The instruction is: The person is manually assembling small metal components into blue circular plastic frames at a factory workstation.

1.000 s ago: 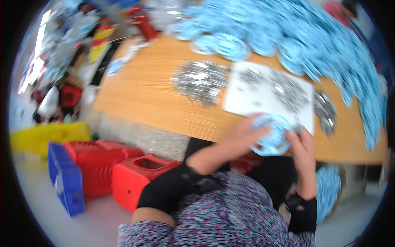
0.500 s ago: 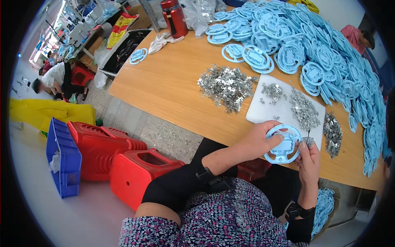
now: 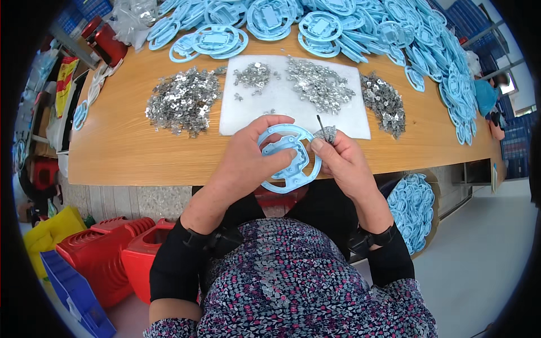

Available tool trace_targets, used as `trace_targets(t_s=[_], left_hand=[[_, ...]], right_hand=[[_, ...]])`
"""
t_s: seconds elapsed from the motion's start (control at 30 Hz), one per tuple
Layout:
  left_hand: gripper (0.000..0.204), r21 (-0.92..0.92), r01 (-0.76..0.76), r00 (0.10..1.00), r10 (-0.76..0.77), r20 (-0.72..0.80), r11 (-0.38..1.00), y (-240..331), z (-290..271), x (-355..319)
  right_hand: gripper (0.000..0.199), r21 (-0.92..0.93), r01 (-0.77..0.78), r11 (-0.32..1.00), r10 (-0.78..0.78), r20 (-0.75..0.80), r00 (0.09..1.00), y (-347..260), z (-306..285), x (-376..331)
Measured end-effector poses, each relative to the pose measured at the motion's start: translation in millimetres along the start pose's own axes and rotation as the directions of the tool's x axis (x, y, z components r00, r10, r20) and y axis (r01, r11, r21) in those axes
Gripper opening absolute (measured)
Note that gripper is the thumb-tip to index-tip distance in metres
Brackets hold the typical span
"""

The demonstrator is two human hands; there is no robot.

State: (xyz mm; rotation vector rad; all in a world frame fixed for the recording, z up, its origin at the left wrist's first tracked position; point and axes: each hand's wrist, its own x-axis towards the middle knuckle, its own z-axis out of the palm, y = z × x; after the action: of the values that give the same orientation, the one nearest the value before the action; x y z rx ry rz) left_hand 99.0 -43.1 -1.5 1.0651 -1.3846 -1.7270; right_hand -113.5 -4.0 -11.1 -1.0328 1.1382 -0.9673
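A light blue plastic steering-wheel-shaped part (image 3: 294, 182) is tilted over the table's near edge. My left hand (image 3: 239, 160) is closed around its left side, thumb lying across the hub. At the wheel's right rim is my right hand (image 3: 352, 166), its thumb against or very near the rim. From its closed fingers a thin dark rod-like tool (image 3: 320, 125) sticks up, beside a grey, lumpy bit (image 3: 328, 134) that I cannot make out clearly. Just beyond both hands lies a white sheet (image 3: 236, 115) bearing small silver metal pieces (image 3: 321, 84).
More metal pieces lie in a heap (image 3: 183, 101) left of the sheet and a darker pile (image 3: 384, 104) to its right. Blue wheels (image 3: 270, 17) are stacked along the far side. A bin of blue parts (image 3: 411, 211) stands below right; red stools (image 3: 104, 253) stand left.
The view has swung right, so the table now looks squarer and my hands nearer the middle. Both hands keep hold of the wheel and the thin tool.
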Motion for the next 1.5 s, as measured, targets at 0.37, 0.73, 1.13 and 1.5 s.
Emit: trace_targets(t_s=[0.37, 0.73, 1.13, 1.5], left_hand=[[0.059, 0.278, 0.057, 0.997, -0.04, -0.067, 0.959, 2, 16, 11], [0.037, -0.027, 0.169, 0.981, -0.165, 0.105, 0.985, -5, 18, 23], [0.051, 0.011, 0.221, 0.94, -0.216, 0.265, 0.975, 9, 86, 19], [0.053, 0.168, 0.133, 0.975, -0.159, 0.155, 0.977, 4, 80, 16]], right_hand=[[0.025, -0.008, 0.081, 0.997, -0.081, 0.0, 0.997, 13, -6, -2], [0.027, -0.014, 0.095, 0.995, -0.096, -0.025, 0.995, 9, -22, -9], [0.03, 0.083, 0.096, 0.992, -0.073, -0.246, 0.967, 27, -92, -106], [0.021, -0.065, -0.068, 0.996, -0.046, -0.965, 0.258, 151, -259, -305]])
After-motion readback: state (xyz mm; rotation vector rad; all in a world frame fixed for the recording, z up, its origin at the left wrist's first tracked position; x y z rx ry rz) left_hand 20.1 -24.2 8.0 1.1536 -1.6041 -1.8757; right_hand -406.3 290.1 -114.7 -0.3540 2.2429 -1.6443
